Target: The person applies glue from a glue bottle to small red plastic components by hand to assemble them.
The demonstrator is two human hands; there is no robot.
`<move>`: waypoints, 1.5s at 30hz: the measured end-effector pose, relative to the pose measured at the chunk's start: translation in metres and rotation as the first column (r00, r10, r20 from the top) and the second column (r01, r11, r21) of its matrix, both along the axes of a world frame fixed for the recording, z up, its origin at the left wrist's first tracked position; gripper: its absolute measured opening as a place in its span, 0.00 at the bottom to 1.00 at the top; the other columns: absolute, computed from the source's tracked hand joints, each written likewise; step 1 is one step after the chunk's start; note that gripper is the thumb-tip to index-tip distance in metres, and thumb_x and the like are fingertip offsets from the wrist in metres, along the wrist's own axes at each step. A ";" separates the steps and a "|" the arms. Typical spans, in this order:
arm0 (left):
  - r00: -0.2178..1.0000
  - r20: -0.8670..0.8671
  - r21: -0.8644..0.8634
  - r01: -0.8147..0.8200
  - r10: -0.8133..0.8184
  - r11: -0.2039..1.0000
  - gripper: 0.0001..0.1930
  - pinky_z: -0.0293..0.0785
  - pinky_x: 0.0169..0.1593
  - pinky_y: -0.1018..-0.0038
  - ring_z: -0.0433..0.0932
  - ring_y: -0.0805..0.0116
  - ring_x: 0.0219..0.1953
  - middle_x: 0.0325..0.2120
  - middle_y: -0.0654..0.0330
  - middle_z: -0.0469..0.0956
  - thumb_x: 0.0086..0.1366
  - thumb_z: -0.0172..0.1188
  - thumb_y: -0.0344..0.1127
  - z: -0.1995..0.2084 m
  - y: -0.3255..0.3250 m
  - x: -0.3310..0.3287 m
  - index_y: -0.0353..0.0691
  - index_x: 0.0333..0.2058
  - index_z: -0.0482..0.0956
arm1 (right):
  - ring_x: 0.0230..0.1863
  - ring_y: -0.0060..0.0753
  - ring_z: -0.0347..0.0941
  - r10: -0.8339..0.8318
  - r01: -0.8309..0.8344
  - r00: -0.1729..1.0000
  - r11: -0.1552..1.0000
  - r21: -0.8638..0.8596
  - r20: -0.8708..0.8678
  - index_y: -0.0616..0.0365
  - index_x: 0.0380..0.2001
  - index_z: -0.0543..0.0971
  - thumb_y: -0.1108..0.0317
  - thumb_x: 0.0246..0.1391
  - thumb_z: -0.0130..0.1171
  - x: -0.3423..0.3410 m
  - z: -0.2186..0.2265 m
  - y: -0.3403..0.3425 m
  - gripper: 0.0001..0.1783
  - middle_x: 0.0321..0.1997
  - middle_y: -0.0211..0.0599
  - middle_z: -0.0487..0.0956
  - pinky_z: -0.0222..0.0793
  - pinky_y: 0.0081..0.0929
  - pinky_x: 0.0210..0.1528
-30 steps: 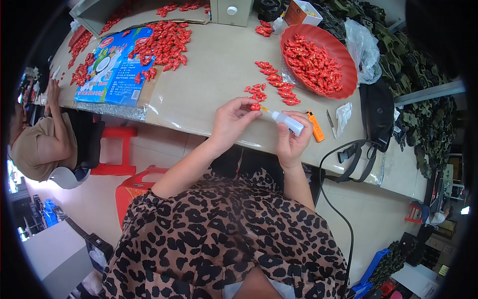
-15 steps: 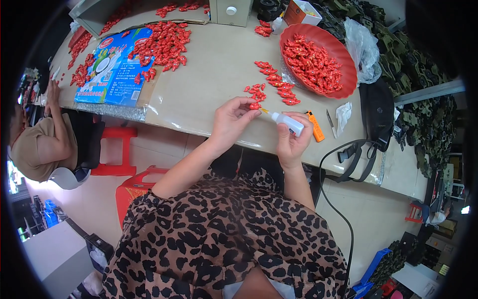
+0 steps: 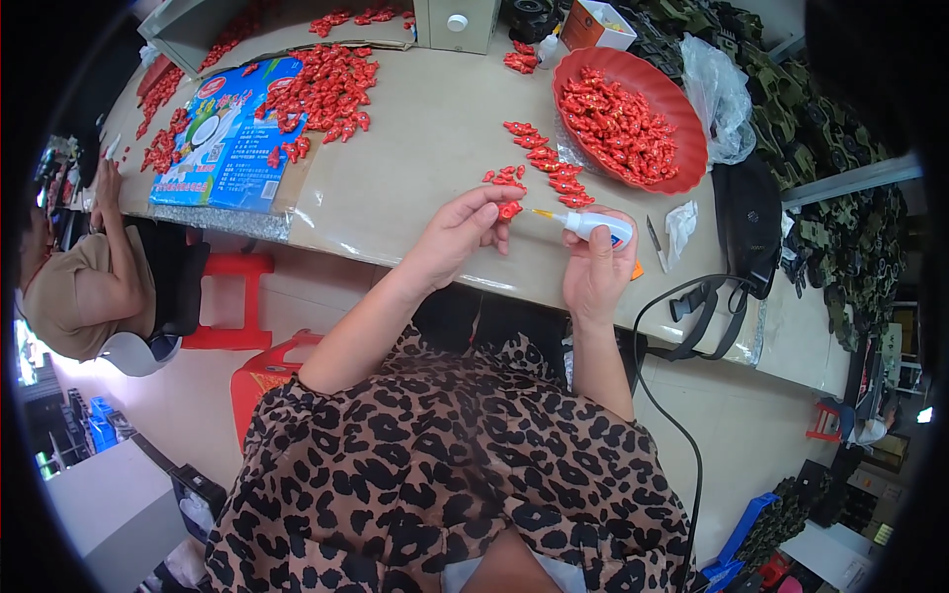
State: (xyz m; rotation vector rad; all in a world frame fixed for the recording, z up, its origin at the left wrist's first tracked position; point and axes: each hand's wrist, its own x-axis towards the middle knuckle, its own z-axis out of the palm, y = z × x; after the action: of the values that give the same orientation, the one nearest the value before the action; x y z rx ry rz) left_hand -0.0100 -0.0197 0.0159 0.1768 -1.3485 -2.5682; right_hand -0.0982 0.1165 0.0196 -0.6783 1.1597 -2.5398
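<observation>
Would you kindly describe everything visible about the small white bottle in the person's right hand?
The small white bottle looks like soft plastic, with a thin yellowish nozzle. It lies nearly level above the table edge, nozzle pointing left toward the small red piece pinched in the left hand. The right hand grips its body from below. Whether the tip touches the piece cannot be told.

Near the frame's centre, the left hand [image 3: 457, 235] pinches a small red piece [image 3: 510, 210] while the right hand [image 3: 596, 265] grips a white glue bottle [image 3: 597, 226], its thin nozzle pointing at the piece. More red pieces fill a red bowl [image 3: 682, 173] at upper right; a blue printed sheet [image 3: 229, 138] lies upper left on the table [image 3: 415, 178].
</observation>
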 end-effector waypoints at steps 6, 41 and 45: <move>1.000 0.012 0.128 0.024 -0.025 0.992 0.12 0.63 0.29 0.76 0.60 0.75 0.23 0.22 0.63 0.63 0.63 0.38 0.38 -0.008 -0.006 -0.001 0.35 0.32 0.66 | 0.26 0.24 0.63 0.023 -0.016 0.994 0.997 0.069 -0.103 0.60 0.34 0.62 0.71 0.49 0.50 0.001 0.002 -0.004 0.11 0.33 0.41 0.68 0.61 0.19 0.29; 0.994 0.018 0.061 0.108 -0.110 0.992 0.13 0.62 0.25 0.78 0.58 0.77 0.21 0.19 0.65 0.62 0.63 0.38 0.39 -0.013 -0.010 0.003 0.36 0.31 0.67 | 0.28 0.19 0.62 0.073 -0.008 0.960 0.973 0.233 -0.271 0.60 0.32 0.61 0.72 0.47 0.52 0.002 0.005 -0.004 0.11 0.33 0.38 0.67 0.62 0.15 0.31; 0.995 0.026 0.056 0.096 -0.097 0.994 0.13 0.62 0.25 0.79 0.58 0.78 0.21 0.19 0.65 0.63 0.63 0.38 0.39 -0.013 -0.009 0.004 0.36 0.31 0.67 | 0.28 0.19 0.62 0.080 -0.010 0.956 0.971 0.239 -0.282 0.61 0.32 0.61 0.72 0.47 0.52 0.002 0.006 -0.004 0.11 0.33 0.38 0.67 0.62 0.15 0.30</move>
State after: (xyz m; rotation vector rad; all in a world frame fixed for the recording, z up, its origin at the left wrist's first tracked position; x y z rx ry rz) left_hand -0.0064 -0.0289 0.0031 0.1624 -1.3284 -2.6945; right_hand -0.0964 0.1129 0.0253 -1.0259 1.4916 -2.2652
